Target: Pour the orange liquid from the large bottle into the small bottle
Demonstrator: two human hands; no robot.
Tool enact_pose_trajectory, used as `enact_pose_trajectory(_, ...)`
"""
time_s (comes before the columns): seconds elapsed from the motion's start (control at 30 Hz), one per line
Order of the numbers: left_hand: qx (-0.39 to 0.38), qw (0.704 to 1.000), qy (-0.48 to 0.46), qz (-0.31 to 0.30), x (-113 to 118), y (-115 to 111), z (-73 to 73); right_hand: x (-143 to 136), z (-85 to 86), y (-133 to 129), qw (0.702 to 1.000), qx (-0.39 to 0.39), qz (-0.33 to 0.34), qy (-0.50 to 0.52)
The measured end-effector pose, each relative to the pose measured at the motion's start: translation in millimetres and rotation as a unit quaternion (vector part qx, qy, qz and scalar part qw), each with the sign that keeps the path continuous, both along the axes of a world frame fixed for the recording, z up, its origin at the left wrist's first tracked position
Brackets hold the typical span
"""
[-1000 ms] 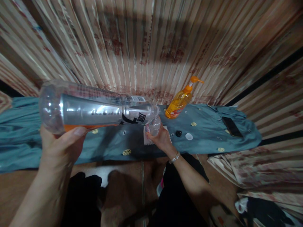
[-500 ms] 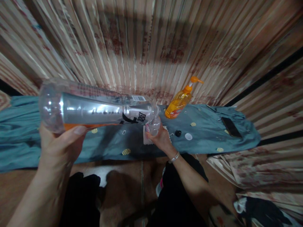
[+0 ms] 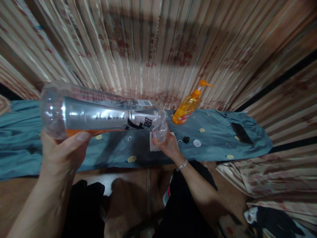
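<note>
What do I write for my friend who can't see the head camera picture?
The left hand holds a big clear bottle sideways, its mouth at a smaller clear bottle in the right hand. An orange pump bottle stands on teal cloth.

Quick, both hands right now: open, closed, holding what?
Left hand: closed on the base end of a large clear bottle, tipped sideways.
Right hand: closed on a small clear bottle at the large one's mouth.

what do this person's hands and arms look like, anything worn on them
The left hand and right hand are bare, without gloves, and no sleeves show on the forearms. A silvery band circles the right wrist; none shows on the left.
</note>
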State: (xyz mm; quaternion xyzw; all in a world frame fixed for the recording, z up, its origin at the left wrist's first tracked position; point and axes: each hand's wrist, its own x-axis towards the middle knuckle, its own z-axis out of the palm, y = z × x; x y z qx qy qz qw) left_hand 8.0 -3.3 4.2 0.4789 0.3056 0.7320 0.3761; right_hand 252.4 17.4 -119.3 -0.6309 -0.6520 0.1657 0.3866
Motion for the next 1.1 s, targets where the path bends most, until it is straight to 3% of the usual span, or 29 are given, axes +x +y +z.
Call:
enact_pose_trajectory(0.53,0.013,1.0,0.018,-0.009,0.0,3.8,2.1,-0.4,-0.3,0.0,1.0,-0.004,-0.002,0.003)
enact_pose_trajectory(0.7,-0.019,0.998,0.054,-0.005,-1.8,0.9,0.5,-0.5,0.7,-0.4,1.0,-0.015,-0.003,0.005)
enact_pose_trajectory(1.1,0.002,1.0,-0.008,-0.007,0.8,3.7,1.9,-1.5,3.0,-1.2,1.0,-0.015,-0.009,0.003)
